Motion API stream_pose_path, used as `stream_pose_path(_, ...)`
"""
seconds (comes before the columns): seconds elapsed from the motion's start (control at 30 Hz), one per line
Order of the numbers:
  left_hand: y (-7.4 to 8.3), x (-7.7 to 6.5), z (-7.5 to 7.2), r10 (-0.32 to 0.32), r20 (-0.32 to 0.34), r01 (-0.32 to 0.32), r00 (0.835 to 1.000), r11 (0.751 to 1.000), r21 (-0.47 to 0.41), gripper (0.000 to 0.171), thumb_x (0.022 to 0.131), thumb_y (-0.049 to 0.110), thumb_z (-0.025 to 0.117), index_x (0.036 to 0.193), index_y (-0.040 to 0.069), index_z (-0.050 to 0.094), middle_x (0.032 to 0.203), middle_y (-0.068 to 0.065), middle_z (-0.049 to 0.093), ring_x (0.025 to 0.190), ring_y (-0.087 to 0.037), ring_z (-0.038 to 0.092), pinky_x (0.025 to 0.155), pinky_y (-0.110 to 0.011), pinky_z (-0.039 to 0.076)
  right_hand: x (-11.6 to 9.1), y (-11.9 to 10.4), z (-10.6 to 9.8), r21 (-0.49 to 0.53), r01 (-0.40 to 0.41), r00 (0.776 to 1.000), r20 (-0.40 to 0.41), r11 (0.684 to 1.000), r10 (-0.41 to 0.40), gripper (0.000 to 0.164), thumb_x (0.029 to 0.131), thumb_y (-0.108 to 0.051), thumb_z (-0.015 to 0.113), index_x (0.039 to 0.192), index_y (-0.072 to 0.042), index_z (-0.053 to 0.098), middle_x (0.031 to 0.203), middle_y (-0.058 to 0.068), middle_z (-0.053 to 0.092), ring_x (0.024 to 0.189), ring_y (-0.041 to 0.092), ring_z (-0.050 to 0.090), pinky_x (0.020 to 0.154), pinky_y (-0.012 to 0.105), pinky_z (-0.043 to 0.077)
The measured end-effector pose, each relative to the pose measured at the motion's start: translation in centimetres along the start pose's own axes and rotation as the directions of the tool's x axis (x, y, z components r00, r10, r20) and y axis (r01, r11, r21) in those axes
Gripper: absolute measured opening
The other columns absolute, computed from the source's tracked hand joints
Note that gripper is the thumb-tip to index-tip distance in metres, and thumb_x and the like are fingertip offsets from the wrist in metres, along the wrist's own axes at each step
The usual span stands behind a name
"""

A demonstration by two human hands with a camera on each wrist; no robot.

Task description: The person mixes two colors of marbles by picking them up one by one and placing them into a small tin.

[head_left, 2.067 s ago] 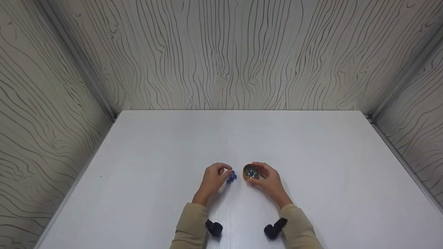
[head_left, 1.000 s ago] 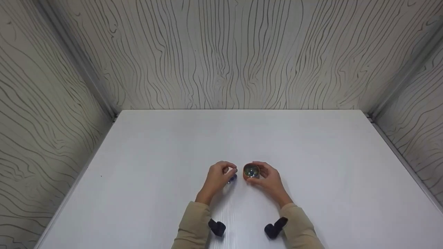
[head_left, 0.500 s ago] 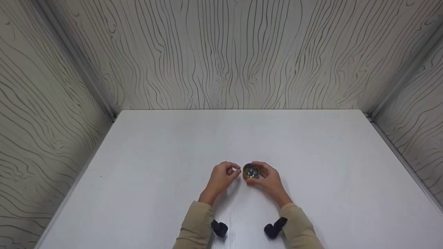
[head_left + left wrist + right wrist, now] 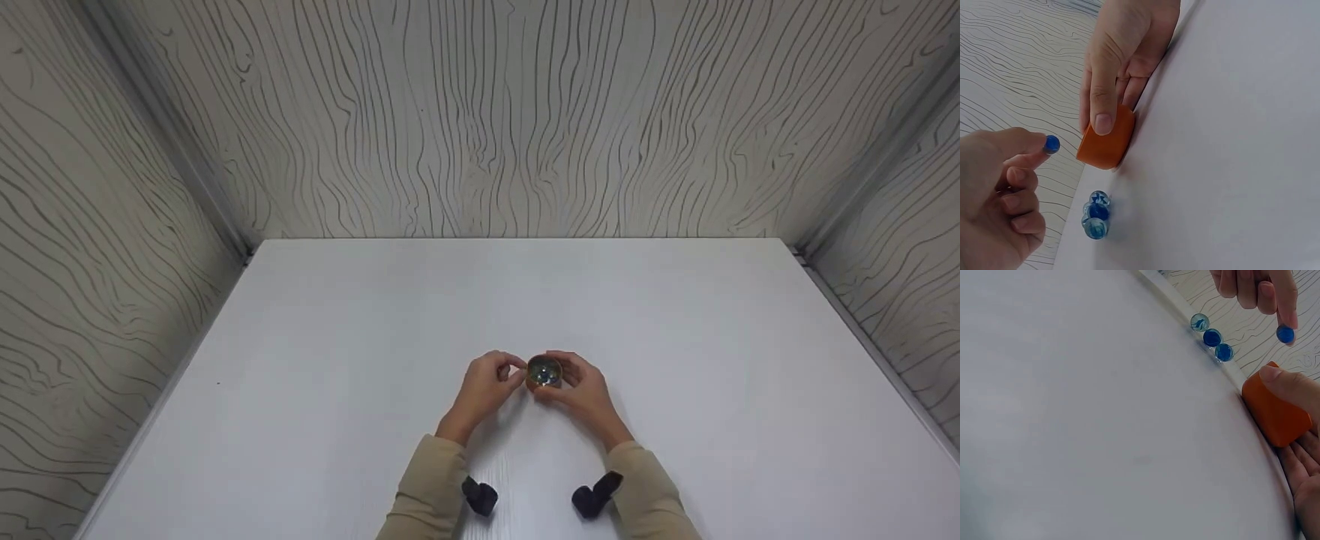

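Observation:
My left hand [image 4: 484,388] pinches a dark blue glass marble [image 4: 1051,144] between thumb and forefinger, its other fingers curled in. The marble is close above and left of the rim of a small orange cup [image 4: 1109,147]. With thumb on one side and fingers on the other, my right hand [image 4: 590,391] grips the cup, which stands upright on the table. Shiny glass marbles [image 4: 544,371] lie inside it in the head view. Several loose blue and clear marbles [image 4: 1096,212] sit bunched on the table beneath my left hand, hidden from the head view.
The white table [image 4: 337,322] stretches to a wood-grain patterned back wall [image 4: 480,120], with similar walls at both sides. Each tan sleeve carries a small black device, one on the left [image 4: 481,496] and one on the right [image 4: 591,501].
My left hand has moved right from the loose marbles to the cup's rim, carrying a pinched marble. It now covers the loose marbles in the head view. The right hand and cup stay put.

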State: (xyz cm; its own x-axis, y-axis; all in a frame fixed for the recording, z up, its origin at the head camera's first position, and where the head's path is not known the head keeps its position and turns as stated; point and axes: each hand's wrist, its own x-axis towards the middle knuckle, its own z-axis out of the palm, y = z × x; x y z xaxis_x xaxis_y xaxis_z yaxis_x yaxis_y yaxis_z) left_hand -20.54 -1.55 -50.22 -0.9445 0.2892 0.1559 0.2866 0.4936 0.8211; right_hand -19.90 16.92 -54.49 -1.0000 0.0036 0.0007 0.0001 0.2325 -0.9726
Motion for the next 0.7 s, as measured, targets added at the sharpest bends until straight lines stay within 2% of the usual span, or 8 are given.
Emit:
stream_pose_path(0.6,0.78,0.31,0.78,-0.015,0.024,0.015,1.0,0.999,0.039,0.011,0.089,0.01,0.065,0.096,0.003,0.07,0.075,0.001,0.047,0.07,-0.006,0.04,0.065,-0.018,0.033,0.17,0.09,-0.03,0.007,0.005,1.0,0.004,1.0,-0.006,0.058,0.073,-0.006,0.081,0.126,-0.001,0.058,0.131,0.018,0.06,0.131,0.032,0.052,0.11,0.04,0.04)
stream_pose_path(0.7,0.52,0.43,0.93,0.011,0.02,-0.012,1.0,0.999,0.038,0.011,0.089,0.01,0.066,0.095,0.002,0.07,0.075,0.001,0.048,0.071,-0.005,0.039,0.065,-0.018,0.034,0.14,0.06,-0.02,0.006,0.003,1.0,0.006,1.0,-0.003,0.057,0.073,-0.006,0.081,0.126,-0.002,0.058,0.131,0.017,0.06,0.131,0.032,0.052,0.111,0.04,0.039)
